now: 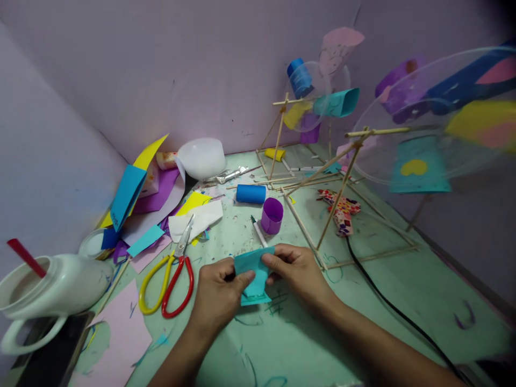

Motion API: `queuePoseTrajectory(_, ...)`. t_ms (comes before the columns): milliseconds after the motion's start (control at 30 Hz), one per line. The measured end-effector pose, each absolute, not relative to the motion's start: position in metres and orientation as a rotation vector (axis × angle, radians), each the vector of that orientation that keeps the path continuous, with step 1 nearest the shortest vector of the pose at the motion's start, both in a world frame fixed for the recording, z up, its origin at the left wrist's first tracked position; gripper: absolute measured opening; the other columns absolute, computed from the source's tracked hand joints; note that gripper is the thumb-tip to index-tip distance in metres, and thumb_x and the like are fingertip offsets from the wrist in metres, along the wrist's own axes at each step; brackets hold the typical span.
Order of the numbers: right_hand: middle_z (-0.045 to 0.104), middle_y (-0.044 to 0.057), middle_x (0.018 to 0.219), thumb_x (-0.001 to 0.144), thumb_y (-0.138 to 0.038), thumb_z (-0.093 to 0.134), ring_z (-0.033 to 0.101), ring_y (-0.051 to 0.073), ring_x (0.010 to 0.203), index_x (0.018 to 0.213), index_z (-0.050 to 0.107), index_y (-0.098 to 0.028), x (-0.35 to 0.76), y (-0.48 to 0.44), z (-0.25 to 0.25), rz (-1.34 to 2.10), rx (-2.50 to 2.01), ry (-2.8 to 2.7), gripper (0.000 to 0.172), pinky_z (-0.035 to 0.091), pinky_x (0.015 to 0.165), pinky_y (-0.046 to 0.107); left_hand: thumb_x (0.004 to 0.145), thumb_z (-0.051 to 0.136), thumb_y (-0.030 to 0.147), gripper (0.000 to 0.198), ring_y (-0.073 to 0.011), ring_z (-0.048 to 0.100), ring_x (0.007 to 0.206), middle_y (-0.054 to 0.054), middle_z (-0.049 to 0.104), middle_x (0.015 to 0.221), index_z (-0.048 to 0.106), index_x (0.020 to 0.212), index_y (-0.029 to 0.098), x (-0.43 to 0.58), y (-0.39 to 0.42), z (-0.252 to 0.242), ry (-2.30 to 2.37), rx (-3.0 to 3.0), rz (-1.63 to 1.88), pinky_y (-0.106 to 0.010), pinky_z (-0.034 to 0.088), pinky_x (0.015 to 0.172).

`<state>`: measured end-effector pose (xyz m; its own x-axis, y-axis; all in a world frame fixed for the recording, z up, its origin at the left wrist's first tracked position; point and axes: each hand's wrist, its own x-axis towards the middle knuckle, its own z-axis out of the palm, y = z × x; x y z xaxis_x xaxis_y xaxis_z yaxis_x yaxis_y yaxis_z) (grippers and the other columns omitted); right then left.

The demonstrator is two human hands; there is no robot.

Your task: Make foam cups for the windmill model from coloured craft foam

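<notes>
Between both hands is a folded piece of turquoise paper [255, 274], held just above the green tabletop. My left hand [223, 293] pinches its left side, thumb across the front. At its upper right edge my right hand [292, 266] grips it between thumb and fingers. A darker, glossy-looking line runs along the paper's lower edge. Just beyond the paper lies a marker [258, 232], its lower end partly hidden. Next to the marker stands a purple paper tube [272, 216], with a blue cylinder [250, 194] behind it. Scissors [177, 274] with yellow and red handles lie left of my left hand.
Stick frames [342, 199] carrying clear discs and coloured paper cups stand at right. A black cable [379, 290] runs from a patterned cloth-covered thing [342, 210]. Paper scraps [121, 333], a white jug [68, 282] and a white bottle [201, 158] occupy the left and back.
</notes>
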<state>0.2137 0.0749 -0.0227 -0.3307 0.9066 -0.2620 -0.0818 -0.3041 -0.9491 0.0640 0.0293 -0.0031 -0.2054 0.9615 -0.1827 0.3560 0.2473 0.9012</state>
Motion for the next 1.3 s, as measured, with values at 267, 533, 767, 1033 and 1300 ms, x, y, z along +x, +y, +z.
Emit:
queuePoseTrajectory(267, 0.063, 0.001, 0.057, 0.058, -0.023, 0.070, 0.053, 0.012, 0.053, 0.061, 0.069, -0.015, 0.217, 0.075, -0.025, 1.695, -1.185, -1.337, 0.008, 0.044, 0.053, 0.025, 0.069, 0.060, 0.023, 0.014, -0.0126, 0.051, 0.055, 0.001, 0.057, 0.056, 0.068, 0.059, 0.016, 0.060, 0.031, 0.003, 1.680, 1.377, 0.921, -0.022, 0.039, 0.051)
queuePoseTrajectory(533, 0.057, -0.002, 0.049, 0.059, -0.022, 0.070, 0.047, 0.010, 0.046, 0.058, 0.068, -0.015, 0.217, 0.075, -0.024, 1.686, -1.162, -1.361, 0.007, 0.038, 0.044, 0.022, 0.070, 0.058, 0.025, 0.018, -0.0123, 0.046, 0.054, 0.001, 0.051, 0.054, 0.066, 0.059, 0.014, 0.061, 0.030, 0.002, 1.695, 1.371, 0.902, -0.023, 0.036, 0.051)
queuePoseTrajectory(767, 0.058, -0.002, 0.051, 0.064, -0.028, 0.070, 0.050, 0.010, 0.048, 0.061, 0.069, -0.015, 0.221, 0.078, -0.016, 1.488, -1.184, -1.304, 0.014, 0.041, 0.048, 0.022, 0.070, 0.062, 0.033, 0.018, -0.0093, 0.040, 0.046, 0.005, 0.048, 0.049, 0.066, 0.071, 0.015, 0.058, 0.030, 0.003, 1.662, 1.262, 0.842, -0.020, 0.031, 0.043)
queuePoseTrajectory(1033, 0.068, 0.002, 0.070, 0.064, -0.027, 0.072, 0.061, 0.013, 0.058, 0.081, 0.072, -0.017, 0.222, 0.076, -0.015, 1.440, -1.063, -1.402, 0.021, 0.050, 0.054, 0.024, 0.080, 0.051, 0.033, 0.028, -0.0081, 0.041, 0.042, 0.006, 0.043, 0.043, 0.051, 0.056, 0.018, 0.054, 0.028, 0.011, 1.607, 1.374, 0.970, -0.019, 0.031, 0.041)
queuePoseTrajectory(1300, 0.066, -0.003, 0.066, 0.072, -0.024, 0.068, 0.063, 0.012, 0.056, 0.087, 0.063, -0.021, 0.219, 0.073, -0.020, 1.203, -1.061, -1.122, 0.016, 0.052, 0.054, 0.021, 0.069, 0.068, 0.046, 0.060, -0.0150, 0.057, 0.063, -0.007, 0.064, 0.092, 0.052, 0.120, 0.019, 0.057, 0.027, -0.001, 1.480, 1.034, 1.103, -0.023, 0.045, 0.050)
